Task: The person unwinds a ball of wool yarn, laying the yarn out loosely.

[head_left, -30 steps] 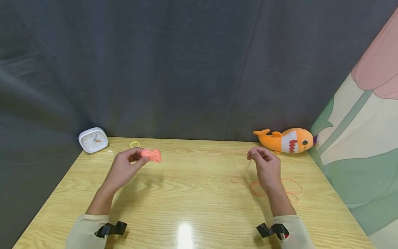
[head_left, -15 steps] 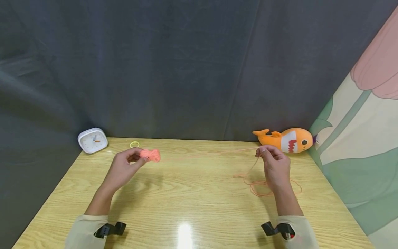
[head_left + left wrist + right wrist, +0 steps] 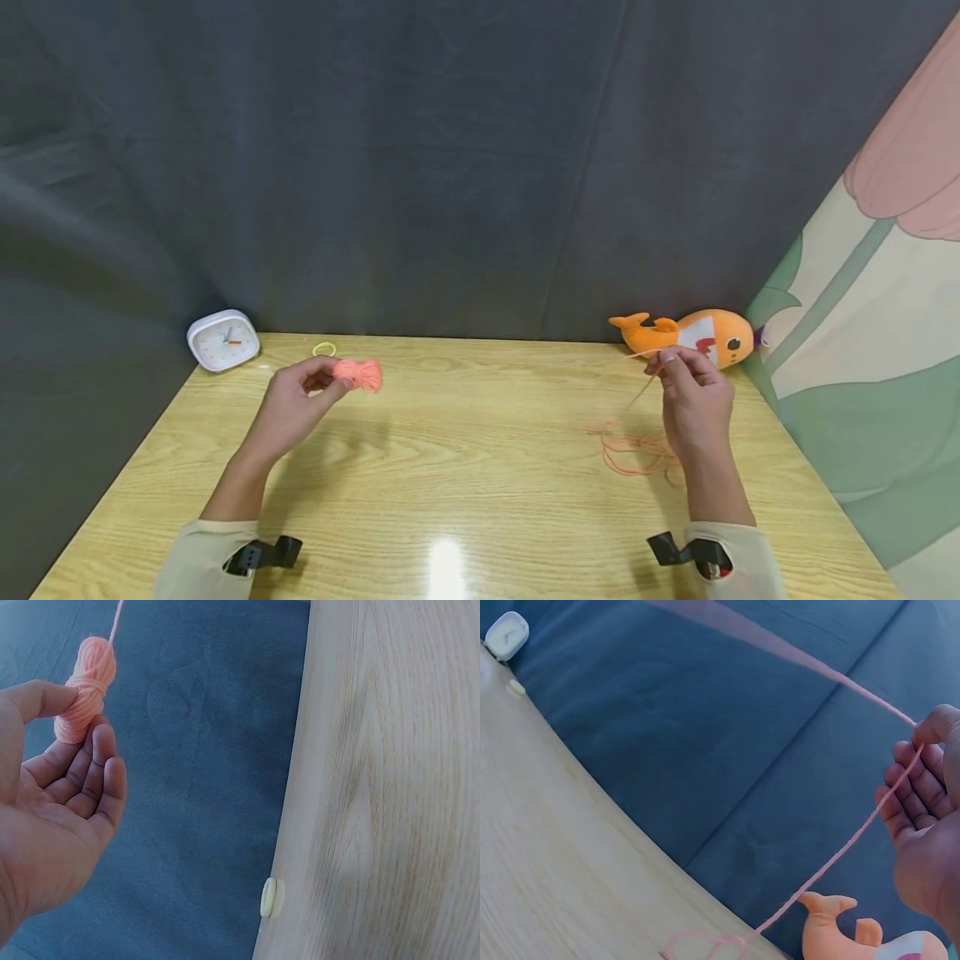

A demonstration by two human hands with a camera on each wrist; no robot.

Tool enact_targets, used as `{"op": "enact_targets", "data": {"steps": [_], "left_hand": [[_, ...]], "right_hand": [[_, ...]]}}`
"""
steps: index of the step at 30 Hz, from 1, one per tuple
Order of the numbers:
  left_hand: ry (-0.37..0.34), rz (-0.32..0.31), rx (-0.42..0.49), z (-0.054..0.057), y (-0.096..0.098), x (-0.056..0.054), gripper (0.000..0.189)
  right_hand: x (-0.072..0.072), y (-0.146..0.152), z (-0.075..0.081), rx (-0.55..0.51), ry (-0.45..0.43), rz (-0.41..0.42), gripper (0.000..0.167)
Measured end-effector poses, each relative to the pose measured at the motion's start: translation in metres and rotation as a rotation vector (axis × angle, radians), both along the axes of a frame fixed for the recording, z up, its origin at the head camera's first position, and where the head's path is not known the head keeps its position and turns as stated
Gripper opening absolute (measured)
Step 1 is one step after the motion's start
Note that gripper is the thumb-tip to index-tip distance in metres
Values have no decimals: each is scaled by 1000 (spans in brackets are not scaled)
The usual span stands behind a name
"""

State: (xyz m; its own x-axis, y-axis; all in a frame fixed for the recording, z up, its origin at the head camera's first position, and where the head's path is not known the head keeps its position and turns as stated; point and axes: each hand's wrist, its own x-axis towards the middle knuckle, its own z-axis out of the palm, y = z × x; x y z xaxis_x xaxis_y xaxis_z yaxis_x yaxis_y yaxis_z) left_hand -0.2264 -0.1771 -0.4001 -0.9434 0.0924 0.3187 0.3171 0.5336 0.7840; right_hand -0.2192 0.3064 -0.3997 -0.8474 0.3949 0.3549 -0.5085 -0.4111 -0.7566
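A small coral-pink yarn bundle [image 3: 363, 376], wound tight around its middle, is pinched between thumb and fingers of my left hand [image 3: 294, 410] above the table's left side. From the bundle's top a strand [image 3: 116, 621] leads off in the left wrist view. My right hand [image 3: 697, 408] pinches that yarn strand [image 3: 877, 699] between thumb and forefinger, in front of the plush toy. Below the pinch the yarn's tail slants down to a loose heap of yarn [image 3: 637, 454] on the table, partly hidden by my right wrist. Between the hands the strand is blurred.
At the back left stands a white clock [image 3: 223, 340], with a yellow ring [image 3: 325, 348] lying beside it. An orange plush shark [image 3: 652, 337] lies at the back right, partly behind my right hand. A dark curtain [image 3: 420, 167] hangs behind the wooden table [image 3: 480, 467].
My right hand has moved to the right, away from the left hand, drawing the strand along. The loose yarn heap has shifted shape. My left hand has stayed nearly still with the bundle.
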Motion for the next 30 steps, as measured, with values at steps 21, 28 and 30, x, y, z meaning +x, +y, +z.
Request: {"op": "enact_targets", "data": {"steps": [21, 28, 30], "left_hand": [[-21, 6, -23, 1, 4, 0, 21], [-17, 3, -22, 0, 1, 0, 20], [-15, 0, -20, 0, 1, 0, 20]], "right_hand": [[12, 37, 10, -92, 30, -93, 8], [20, 55, 5, -62, -10, -148, 6], [22, 59, 5, -58, -44, -167, 6]]}}
